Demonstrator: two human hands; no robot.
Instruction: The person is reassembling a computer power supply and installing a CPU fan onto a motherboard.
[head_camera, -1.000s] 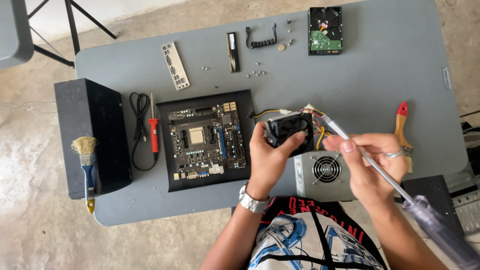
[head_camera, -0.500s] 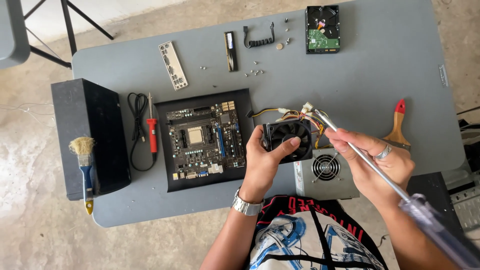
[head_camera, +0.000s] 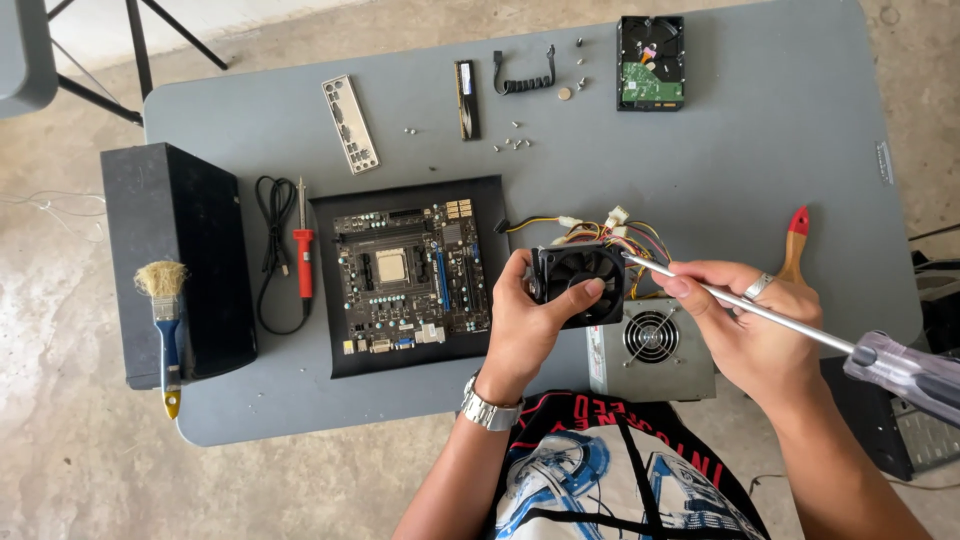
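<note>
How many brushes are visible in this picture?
2: a blue-handled brush lying on the black case at left, and a red-tipped brush on the table behind the right hand.

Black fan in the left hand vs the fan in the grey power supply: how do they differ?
The black fan is loose, held up by the left hand, its blades bare. The power supply fan sits built into the grey power supply behind a round wire grille, lying on the table. The held one looks larger. Both are round-bladed cooling fans.
</note>
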